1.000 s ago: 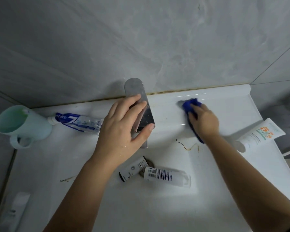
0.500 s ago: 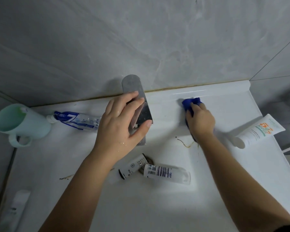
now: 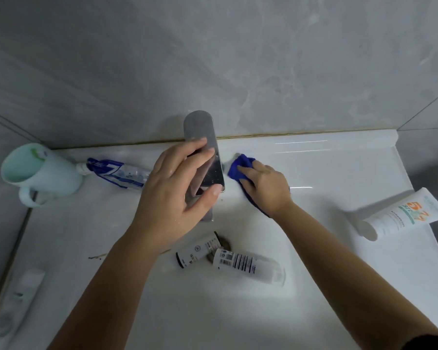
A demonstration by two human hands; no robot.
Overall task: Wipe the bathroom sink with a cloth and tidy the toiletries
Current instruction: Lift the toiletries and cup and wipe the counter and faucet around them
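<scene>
My right hand (image 3: 266,186) presses a blue cloth (image 3: 239,166) flat on the white sink's (image 3: 326,168) back ledge, right beside the tap base. My left hand (image 3: 175,195) grips the chrome tap lever (image 3: 205,152), fingers on top and thumb at its front edge. Two white bottles (image 3: 248,266) (image 3: 197,250) lie in the basin over the drain. A blue-and-white toothpaste tube (image 3: 119,173) lies left of the tap.
A pale green mug (image 3: 36,173) stands at the back left corner. A white tube with orange print (image 3: 400,215) lies on the right ledge. Another white tube (image 3: 18,301) lies at the front left edge. The grey tiled wall rises behind the sink.
My right hand has slid the blue cloth leftward along the back ledge, up to the tap. My left hand stays on the tap lever.
</scene>
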